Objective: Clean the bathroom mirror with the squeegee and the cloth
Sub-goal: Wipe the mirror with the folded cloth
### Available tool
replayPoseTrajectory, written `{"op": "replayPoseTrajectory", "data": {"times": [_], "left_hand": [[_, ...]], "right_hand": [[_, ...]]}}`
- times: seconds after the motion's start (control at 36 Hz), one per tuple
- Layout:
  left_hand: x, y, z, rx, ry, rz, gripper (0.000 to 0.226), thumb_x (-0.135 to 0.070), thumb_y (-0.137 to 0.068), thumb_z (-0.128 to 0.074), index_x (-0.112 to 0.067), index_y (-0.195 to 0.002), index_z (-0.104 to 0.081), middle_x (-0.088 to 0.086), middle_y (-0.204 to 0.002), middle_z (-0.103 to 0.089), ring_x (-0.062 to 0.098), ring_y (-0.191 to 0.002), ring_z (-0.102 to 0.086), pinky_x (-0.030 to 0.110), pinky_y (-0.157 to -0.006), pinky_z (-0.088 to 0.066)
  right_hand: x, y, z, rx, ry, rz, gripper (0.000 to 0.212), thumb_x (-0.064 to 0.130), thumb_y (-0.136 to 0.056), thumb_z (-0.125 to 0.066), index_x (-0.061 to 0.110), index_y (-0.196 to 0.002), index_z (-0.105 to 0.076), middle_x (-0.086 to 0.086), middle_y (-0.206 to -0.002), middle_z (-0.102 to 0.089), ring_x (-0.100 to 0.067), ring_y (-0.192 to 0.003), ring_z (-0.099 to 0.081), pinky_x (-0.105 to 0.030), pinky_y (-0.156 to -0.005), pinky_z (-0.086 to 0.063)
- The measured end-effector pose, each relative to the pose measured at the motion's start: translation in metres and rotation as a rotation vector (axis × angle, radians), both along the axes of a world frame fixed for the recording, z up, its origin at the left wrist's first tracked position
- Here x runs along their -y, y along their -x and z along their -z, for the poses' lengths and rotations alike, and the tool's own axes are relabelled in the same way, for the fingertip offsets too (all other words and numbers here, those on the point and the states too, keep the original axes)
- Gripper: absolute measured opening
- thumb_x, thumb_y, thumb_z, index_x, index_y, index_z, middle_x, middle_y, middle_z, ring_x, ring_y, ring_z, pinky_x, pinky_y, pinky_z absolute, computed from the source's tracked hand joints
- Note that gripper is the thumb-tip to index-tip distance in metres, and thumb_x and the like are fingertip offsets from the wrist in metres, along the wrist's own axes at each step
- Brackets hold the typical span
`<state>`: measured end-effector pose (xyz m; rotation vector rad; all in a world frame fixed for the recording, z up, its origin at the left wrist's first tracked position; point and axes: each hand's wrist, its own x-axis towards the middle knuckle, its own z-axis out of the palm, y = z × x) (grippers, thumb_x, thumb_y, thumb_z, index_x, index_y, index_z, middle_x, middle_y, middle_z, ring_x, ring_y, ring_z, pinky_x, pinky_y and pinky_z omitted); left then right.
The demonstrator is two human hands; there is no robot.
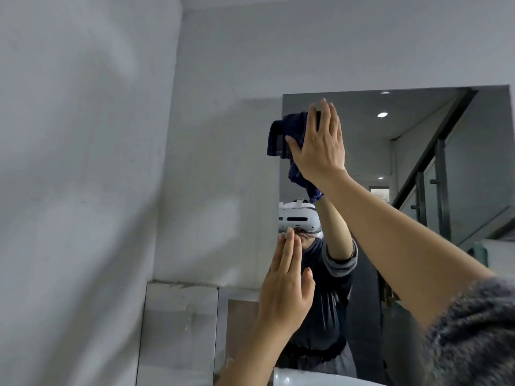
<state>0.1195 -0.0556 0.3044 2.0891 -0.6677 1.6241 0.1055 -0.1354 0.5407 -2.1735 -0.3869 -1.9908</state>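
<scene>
The right hand (320,143) presses one dark blue cloth (281,137) flat against the mirror (362,151) near its top left corner, fingers close together and extended over the fabric, thumb spread out to the left, so the cloth is pinned under the palm rather than pinched; the left hand (287,285) is raised lower down at the mirror's left edge, open and holding nothing, its fingers straight and nearly together, though whether it touches the glass I cannot tell; the step in hand looks like wiping the upper corner, and it would go best with even palm pressure, overlapping strokes running from the left edge rightward, and the loose tail of cloth hanging below the wrist gathered in so it leaves no streaks; the free hand could steady the body against the wall (217,190) rather than print the glass; counted here: one mirror, one cloth, two hands, and no squeegee in view.
</scene>
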Motion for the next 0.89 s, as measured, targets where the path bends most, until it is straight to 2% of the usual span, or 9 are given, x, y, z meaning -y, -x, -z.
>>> {"op": "replayPoseTrajectory", "data": {"times": [0.11,0.28,0.42,0.53,0.61,0.75,0.89], "left_hand": [[0.004,-0.005,-0.002,0.018,0.03,-0.03,0.063,-0.03,-0.094,-0.04,-0.01,-0.147,-0.014,0.005,-0.157,-0.011,0.016,-0.144,-0.01,0.03,-0.115,-0.019],[0.012,-0.008,-0.023,0.036,0.051,-0.073,0.066,-0.033,-0.093,-0.042,-0.008,-0.147,-0.014,0.007,-0.156,-0.01,0.016,-0.145,-0.008,0.03,-0.116,-0.013],[0.019,-0.011,-0.046,0.039,0.074,-0.094,0.067,-0.032,-0.092,-0.046,-0.005,-0.146,-0.018,0.009,-0.156,-0.01,0.018,-0.145,-0.007,0.031,-0.117,-0.012],[0.02,-0.01,-0.055,0.06,0.06,-0.121,0.068,-0.035,-0.092,-0.045,-0.005,-0.146,-0.017,0.009,-0.156,-0.009,0.019,-0.145,-0.008,0.031,-0.117,-0.012],[0.017,-0.01,-0.058,0.075,0.053,-0.145,0.068,-0.038,-0.09,-0.044,-0.004,-0.145,-0.022,0.01,-0.155,-0.016,0.021,-0.144,-0.014,0.032,-0.116,-0.019],[0.016,-0.006,-0.06,0.089,0.042,-0.189,0.069,-0.045,-0.09,-0.034,-0.002,-0.143,-0.026,0.012,-0.154,-0.02,0.021,-0.143,-0.017,0.026,-0.116,-0.014],[0.023,-0.009,-0.06,0.086,0.108,-0.142,0.069,-0.042,-0.087,-0.036,0.0,-0.142,-0.028,0.013,-0.153,-0.024,0.021,-0.143,-0.016,0.025,-0.117,-0.01]], "right_hand": [[-0.015,-0.003,-0.022,0.019,0.078,0.008,0.065,0.041,-0.095,-0.04,0.002,-0.144,-0.02,-0.02,-0.154,-0.012,-0.035,-0.143,-0.007,-0.04,-0.117,-0.005],[-0.013,-0.003,-0.036,0.03,0.186,0.0,0.058,0.036,-0.097,-0.039,0.012,-0.146,-0.02,-0.018,-0.155,-0.009,-0.034,-0.144,-0.004,-0.039,-0.117,-0.005],[-0.007,-0.006,-0.038,0.075,0.231,-0.026,0.051,0.033,-0.097,-0.041,0.013,-0.142,-0.029,-0.013,-0.154,-0.016,-0.031,-0.144,-0.007,-0.038,-0.116,-0.01],[0.011,-0.005,-0.038,0.089,0.148,-0.066,0.047,0.032,-0.096,-0.042,0.013,-0.139,-0.034,-0.011,-0.149,-0.024,-0.029,-0.142,-0.013,-0.037,-0.114,-0.02],[0.038,-0.003,-0.039,0.113,0.103,-0.064,0.048,0.033,-0.096,-0.043,0.013,-0.138,-0.035,-0.012,-0.145,-0.029,-0.029,-0.138,-0.02,-0.039,-0.112,-0.027],[0.099,0.001,-0.041,0.126,-0.011,-0.03,0.047,0.034,-0.095,-0.042,0.012,-0.137,-0.036,-0.014,-0.143,-0.031,-0.03,-0.135,-0.023,-0.039,-0.111,-0.027],[0.164,0.007,-0.034,0.113,-0.176,-0.018,0.047,0.035,-0.095,-0.041,0.014,-0.137,-0.036,-0.014,-0.144,-0.029,-0.03,-0.136,-0.022,-0.042,-0.11,-0.029]]}}
